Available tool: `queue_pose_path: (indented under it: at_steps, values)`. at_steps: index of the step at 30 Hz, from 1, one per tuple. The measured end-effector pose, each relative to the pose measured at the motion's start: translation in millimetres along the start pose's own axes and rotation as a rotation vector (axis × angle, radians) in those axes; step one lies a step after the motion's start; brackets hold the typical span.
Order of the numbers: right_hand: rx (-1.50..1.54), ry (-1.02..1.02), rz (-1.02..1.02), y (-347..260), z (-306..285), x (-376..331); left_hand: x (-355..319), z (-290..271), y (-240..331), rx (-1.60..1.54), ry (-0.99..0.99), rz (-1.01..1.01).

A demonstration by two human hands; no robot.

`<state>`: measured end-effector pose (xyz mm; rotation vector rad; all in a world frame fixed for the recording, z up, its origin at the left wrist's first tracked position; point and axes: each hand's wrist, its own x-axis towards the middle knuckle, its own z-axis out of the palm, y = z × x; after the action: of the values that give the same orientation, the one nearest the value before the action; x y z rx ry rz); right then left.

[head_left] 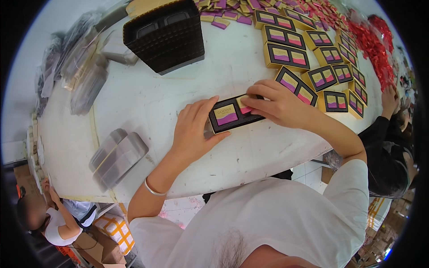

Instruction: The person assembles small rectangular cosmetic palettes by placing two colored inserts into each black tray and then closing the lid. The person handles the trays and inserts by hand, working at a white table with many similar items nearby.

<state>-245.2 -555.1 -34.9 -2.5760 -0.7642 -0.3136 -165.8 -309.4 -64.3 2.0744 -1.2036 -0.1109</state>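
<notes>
On the white table in front of me lies a small box with a black two-compartment insert [241,121]. My left hand [192,129] grips its left end, thumb along the near edge and fingers at the far edge. A flat gold-and-purple wrapped piece [226,115] sits in the left compartment. My right hand [280,105] reaches over the right end, its fingertips closed on a gold-and-pink wrapped piece [243,105] at the right compartment. The fingers partly cover that piece, so I cannot tell whether it lies fully inside.
Several filled gold boxes [286,54] stand at the right. A stack of black inserts [167,40] rises at the far left. Banded clear plastic lids [117,156] lie nearer. Loose wrapped pieces [243,9] and red wrappers [375,53] cover the far side. Other people sit at both sides.
</notes>
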Motion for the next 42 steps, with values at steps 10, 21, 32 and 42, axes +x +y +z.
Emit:
queue_pose_path:
  at_steps: [10, 21, 32, 42]
  values:
    - [0.208, 0.062, 0.252, -5, 7, 0, 2, 0, 1, -0.019, -0.021, 0.029]
    - [-0.504, 0.605, 0.232, 190, -31, 99, 1, -1, 1, 0.023, 0.001, -0.002]
    - [0.386, 0.551, 0.446, 204, -90, 102, 0, -1, 0, 0.002, -0.002, -0.027]
    - [1.061, 0.537, 0.441, 41, -100, -14, 22, 6, 3, 0.096, 0.064, -0.035]
